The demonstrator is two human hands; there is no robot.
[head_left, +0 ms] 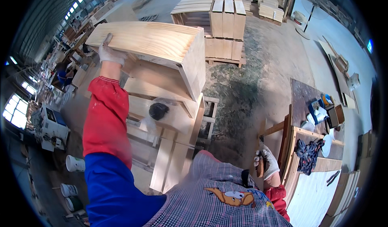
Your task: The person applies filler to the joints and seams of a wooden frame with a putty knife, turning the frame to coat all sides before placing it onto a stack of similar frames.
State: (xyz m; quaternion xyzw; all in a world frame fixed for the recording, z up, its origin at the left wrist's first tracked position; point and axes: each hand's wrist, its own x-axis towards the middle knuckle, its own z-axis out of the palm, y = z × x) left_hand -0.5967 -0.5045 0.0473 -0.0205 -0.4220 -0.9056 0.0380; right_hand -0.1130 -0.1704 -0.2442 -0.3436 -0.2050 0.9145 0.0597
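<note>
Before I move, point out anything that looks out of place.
A dark lump sits on the pale wood near the box the left hand grips; its colour stands out, and I cannot tell what it is. Dark patches also discolour the floor.

The wooden box [149,35] was pale yellow, streaked with honey-coloured grain. The left sleeve [107,124] was red and blue; the apron [190,202] was checked in grey and pink, its cartoon animal [219,195] orange-brown and white. The right glove [270,159] was white, the held piece [260,168] brown.
</note>
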